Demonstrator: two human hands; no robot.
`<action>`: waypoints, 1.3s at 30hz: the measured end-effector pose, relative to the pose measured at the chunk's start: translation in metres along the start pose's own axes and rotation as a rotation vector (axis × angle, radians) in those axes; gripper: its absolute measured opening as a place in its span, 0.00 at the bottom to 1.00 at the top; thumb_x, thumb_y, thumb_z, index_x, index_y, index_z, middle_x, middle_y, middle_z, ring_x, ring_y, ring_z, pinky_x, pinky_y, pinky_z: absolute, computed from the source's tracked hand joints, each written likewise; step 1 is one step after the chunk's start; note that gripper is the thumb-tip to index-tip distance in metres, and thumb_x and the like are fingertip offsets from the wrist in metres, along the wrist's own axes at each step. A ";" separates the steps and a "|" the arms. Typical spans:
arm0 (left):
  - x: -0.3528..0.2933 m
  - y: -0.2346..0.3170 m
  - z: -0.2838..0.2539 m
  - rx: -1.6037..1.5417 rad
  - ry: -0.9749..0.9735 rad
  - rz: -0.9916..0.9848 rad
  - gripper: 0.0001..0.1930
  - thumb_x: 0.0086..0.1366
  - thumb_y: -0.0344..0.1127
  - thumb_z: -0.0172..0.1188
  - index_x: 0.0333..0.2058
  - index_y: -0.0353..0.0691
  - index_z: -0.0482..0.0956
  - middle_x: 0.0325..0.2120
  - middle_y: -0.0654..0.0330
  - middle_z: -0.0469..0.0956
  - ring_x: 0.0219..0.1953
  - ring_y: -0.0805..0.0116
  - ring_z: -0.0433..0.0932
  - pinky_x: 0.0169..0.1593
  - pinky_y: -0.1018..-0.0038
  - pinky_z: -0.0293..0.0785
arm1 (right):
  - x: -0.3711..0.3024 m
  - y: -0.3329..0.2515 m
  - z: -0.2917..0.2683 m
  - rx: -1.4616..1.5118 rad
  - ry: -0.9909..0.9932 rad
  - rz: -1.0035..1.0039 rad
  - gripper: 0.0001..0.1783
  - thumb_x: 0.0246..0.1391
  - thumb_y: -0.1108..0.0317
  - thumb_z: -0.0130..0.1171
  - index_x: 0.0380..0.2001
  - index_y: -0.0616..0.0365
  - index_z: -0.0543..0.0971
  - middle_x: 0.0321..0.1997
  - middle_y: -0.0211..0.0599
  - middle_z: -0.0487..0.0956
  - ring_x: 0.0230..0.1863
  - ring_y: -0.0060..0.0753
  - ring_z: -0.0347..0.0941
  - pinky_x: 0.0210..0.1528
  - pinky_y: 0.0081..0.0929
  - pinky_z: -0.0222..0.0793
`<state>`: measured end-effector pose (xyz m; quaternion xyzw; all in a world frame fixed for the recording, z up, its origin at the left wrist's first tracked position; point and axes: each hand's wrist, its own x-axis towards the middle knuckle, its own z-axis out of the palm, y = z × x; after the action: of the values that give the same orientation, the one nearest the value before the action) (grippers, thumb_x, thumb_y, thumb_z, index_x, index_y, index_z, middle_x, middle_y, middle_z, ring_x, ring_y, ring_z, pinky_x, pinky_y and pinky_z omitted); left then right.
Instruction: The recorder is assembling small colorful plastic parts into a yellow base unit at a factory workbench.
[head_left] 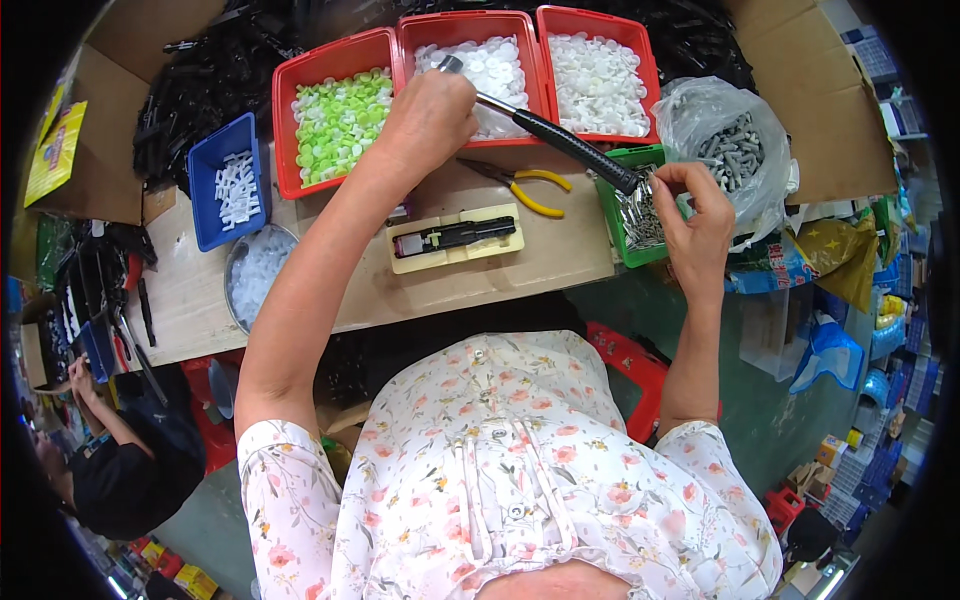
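Observation:
My left hand (432, 112) is closed round the metal shaft of a hammer (570, 143), just below its head. The hammer slants over the red bins, its black grip ending by the green bin (634, 258). Over that bin of small metal pins (640, 222), my right hand (697, 212) pinches thumb and forefinger together near the grip's end; anything between them is too small to make out. On the bench in front of me, a cream fixture (405, 264) holds a long black plastic part (470, 233). Pliers (538, 198) with yellow handles lie behind it.
Three red bins (283, 130) hold green and white plastic pieces. A blue bin (197, 205) and a round bowl (236, 310) of white pieces stand left. Grey parts fill a clear bag (775, 150) at right. Black parts (215, 85) are heaped behind. Another person (135, 455) works far left.

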<state>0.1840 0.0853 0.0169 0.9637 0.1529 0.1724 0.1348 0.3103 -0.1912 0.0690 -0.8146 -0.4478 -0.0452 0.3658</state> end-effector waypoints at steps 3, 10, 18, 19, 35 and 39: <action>-0.010 0.004 -0.013 -0.179 0.098 -0.048 0.08 0.53 0.27 0.63 0.31 0.31 0.85 0.25 0.45 0.82 0.27 0.56 0.83 0.37 0.67 0.79 | 0.005 -0.015 0.012 0.113 -0.022 -0.041 0.03 0.53 0.79 0.62 0.32 0.66 0.78 0.30 0.36 0.77 0.32 0.25 0.73 0.37 0.24 0.68; -0.052 0.045 -0.034 -1.034 0.159 -0.455 0.10 0.62 0.29 0.64 0.39 0.28 0.85 0.31 0.58 0.85 0.33 0.75 0.82 0.36 0.80 0.77 | 0.018 -0.055 0.060 0.378 -0.098 -0.169 0.05 0.50 0.80 0.63 0.31 0.65 0.78 0.30 0.37 0.78 0.29 0.28 0.75 0.33 0.24 0.70; -0.091 0.064 -0.032 -1.029 0.373 -0.433 0.07 0.61 0.24 0.66 0.38 0.30 0.85 0.30 0.63 0.84 0.28 0.82 0.76 0.34 0.83 0.74 | 0.016 -0.077 0.082 0.399 -0.157 -0.191 0.05 0.50 0.79 0.63 0.32 0.65 0.78 0.28 0.37 0.77 0.28 0.28 0.76 0.31 0.24 0.71; -0.093 0.065 -0.032 -1.032 0.378 -0.435 0.07 0.61 0.24 0.66 0.38 0.30 0.85 0.30 0.63 0.84 0.28 0.82 0.76 0.34 0.83 0.74 | 0.015 -0.078 0.082 0.397 -0.161 -0.195 0.05 0.50 0.79 0.63 0.32 0.65 0.78 0.28 0.37 0.77 0.28 0.28 0.76 0.31 0.24 0.71; -0.106 0.070 -0.026 -0.783 0.532 -0.291 0.07 0.56 0.21 0.67 0.35 0.32 0.86 0.31 0.59 0.84 0.32 0.76 0.79 0.37 0.80 0.75 | 0.005 -0.086 0.085 0.395 -0.109 -0.183 0.05 0.48 0.80 0.64 0.30 0.66 0.79 0.28 0.37 0.78 0.27 0.29 0.78 0.31 0.24 0.72; -0.106 0.071 -0.020 -0.697 0.605 -0.211 0.07 0.54 0.20 0.67 0.34 0.32 0.85 0.30 0.56 0.85 0.32 0.70 0.82 0.38 0.77 0.77 | 0.004 -0.086 0.084 0.415 -0.112 -0.167 0.05 0.48 0.79 0.64 0.30 0.65 0.79 0.27 0.37 0.78 0.27 0.29 0.78 0.31 0.25 0.72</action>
<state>0.0994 -0.0118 0.0260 0.7465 0.2153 0.4721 0.4165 0.2257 -0.1067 0.0570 -0.6833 -0.5330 0.0628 0.4951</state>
